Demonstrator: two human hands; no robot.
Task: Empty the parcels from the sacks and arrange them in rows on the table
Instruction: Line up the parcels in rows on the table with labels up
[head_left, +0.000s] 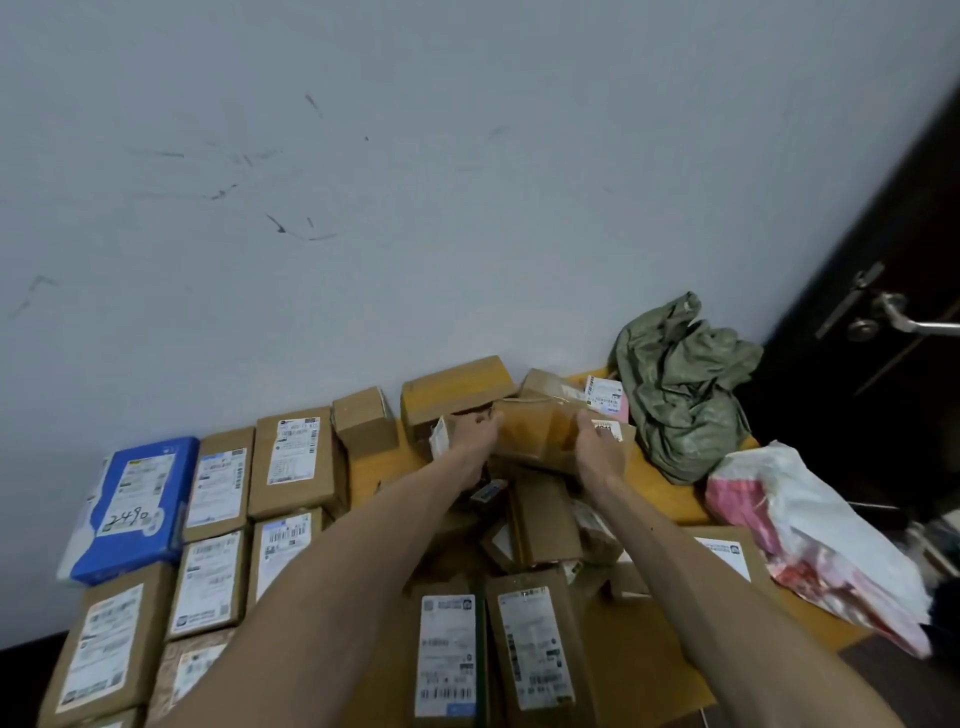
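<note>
Our left hand and right hand grip the brown taped parcel by its ends, atop the loose heap at twelve o'clock on the table; pulling it free could tumble the heap.

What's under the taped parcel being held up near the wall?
A loose heap of brown cardboard parcels lies under the taped parcel. The held parcel covers the heap's far part, so whether the table is bare beneath it cannot be seen.

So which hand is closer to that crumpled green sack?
Right. The right hand grips the brown parcel on the side nearest the green sack; the left hand grips its opposite side, farther off.
</note>
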